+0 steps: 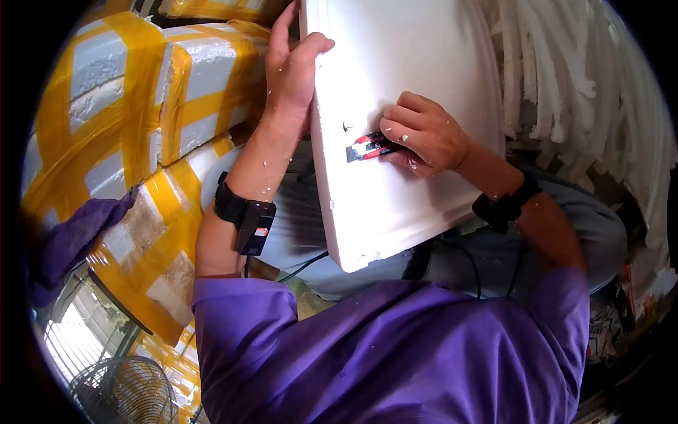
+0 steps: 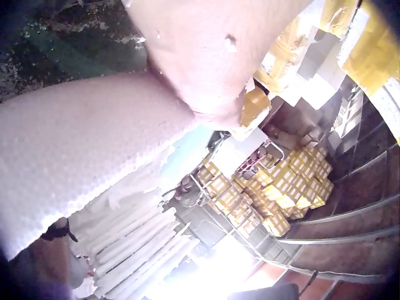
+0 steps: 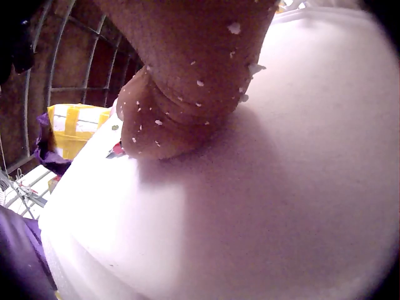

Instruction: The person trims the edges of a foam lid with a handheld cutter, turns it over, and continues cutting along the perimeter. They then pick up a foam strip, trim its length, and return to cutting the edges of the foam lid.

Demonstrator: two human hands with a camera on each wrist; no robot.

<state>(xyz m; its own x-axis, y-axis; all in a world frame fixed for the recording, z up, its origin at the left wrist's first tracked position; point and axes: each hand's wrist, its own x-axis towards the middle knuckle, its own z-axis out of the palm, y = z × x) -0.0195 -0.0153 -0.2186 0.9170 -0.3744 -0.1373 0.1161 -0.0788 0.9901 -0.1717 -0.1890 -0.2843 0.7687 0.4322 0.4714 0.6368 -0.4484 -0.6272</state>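
Observation:
A large white foam lid (image 1: 417,212) lies across the person's lap, its left edge thick and grainy. My left hand (image 1: 291,78) grips that edge near the top, thumb over the upper face. Low over the foam, my right hand (image 1: 427,138) holds a red-and-black hand tool (image 1: 353,153) with a flat metal end, which points left toward the edge. The fingers hide most of the tool, so I cannot tell its exact kind. Just above the metal end, a small dark nick (image 1: 347,127) marks the foam. White crumbs cling to both arms and to the right hand (image 3: 169,119).
Foam boxes (image 1: 106,78) bound with yellow tape are stacked on the left, with a purple cloth (image 1: 81,240) on them. A wire fan (image 1: 123,392) stands at lower left. Long white foam strips (image 1: 558,78) line the right side. A black cable (image 1: 304,266) crosses the lap.

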